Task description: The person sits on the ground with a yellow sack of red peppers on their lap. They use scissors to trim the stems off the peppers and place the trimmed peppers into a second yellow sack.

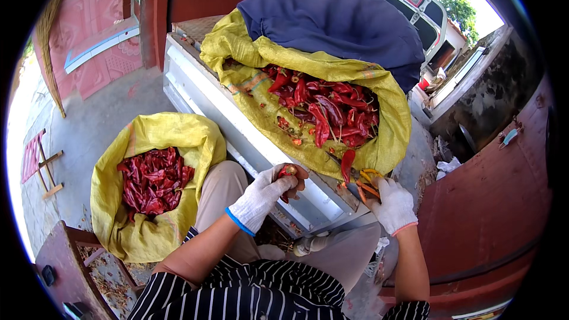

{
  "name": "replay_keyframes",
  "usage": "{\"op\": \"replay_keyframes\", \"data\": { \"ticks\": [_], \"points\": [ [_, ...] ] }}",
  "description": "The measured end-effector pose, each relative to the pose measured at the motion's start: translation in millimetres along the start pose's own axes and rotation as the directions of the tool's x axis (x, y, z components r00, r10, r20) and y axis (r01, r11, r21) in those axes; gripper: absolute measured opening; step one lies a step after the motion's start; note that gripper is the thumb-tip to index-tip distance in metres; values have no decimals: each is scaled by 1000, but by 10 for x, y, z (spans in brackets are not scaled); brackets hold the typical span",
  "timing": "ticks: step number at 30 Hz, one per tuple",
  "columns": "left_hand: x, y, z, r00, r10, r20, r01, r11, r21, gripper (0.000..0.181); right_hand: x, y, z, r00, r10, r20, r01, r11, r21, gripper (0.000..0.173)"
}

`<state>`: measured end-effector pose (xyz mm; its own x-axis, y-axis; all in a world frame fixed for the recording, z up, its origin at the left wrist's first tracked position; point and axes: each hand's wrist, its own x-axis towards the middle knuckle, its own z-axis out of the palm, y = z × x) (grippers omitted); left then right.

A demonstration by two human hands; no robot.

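My left hand (271,193), in a white work glove with bare fingertips, is closed around a dried red chili pepper (286,171). In my gloved right hand (393,202) are orange-handled scissors (369,183); their blades point up and left. One red chili (348,165) lies at the blades; whether they grip it, I cannot tell. Just beyond both hands, a large yellow woven sack (393,129) lies open with red chilies (329,106) and cut stem ends inside. Left of my knee stands a smaller yellow woven sack (109,186) holding red chili pieces (155,182).
The large sack rests on a white metal box-like platform (200,84), under a dark blue cloth (329,18). A wooden chair (71,266) is at lower left, a folding stool (42,160) farther up. A red metal surface (480,218) borders the right; a vehicle (409,4) stands behind.
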<state>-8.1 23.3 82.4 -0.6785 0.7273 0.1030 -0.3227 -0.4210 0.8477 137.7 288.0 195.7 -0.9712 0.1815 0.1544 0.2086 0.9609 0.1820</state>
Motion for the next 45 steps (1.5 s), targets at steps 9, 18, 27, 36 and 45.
{"op": "replay_keyframes", "data": {
  "ticks": [9, 18, 27, 36, 45],
  "points": [
    [-110, 150, 105, 999, -19, 27, 18, 998, 55, 30, 232, 138, -29, 970, 8, 245, -15, 999, 29, 46],
    [-52, 65, 31, 990, -137, 41, 135, 990, 47, 22, 327, 205, -222, 871, 72, 487, -94, 995, 20, 40],
    [-15, -127, -27, 973, -192, 129, 219, 945, -244, 24, -123, -27, -183, 822, -259, 507, -61, 846, 530, 42],
    [-115, -66, -118, 978, -149, 149, 168, 977, -130, 27, -261, -626, -166, 984, -178, -16, 173, 929, 327, 70],
    [-180, -83, -58, 977, -119, 174, 147, 977, -155, 20, -173, -779, -196, 946, -297, -130, 303, 952, 31, 84]
  ]
}}
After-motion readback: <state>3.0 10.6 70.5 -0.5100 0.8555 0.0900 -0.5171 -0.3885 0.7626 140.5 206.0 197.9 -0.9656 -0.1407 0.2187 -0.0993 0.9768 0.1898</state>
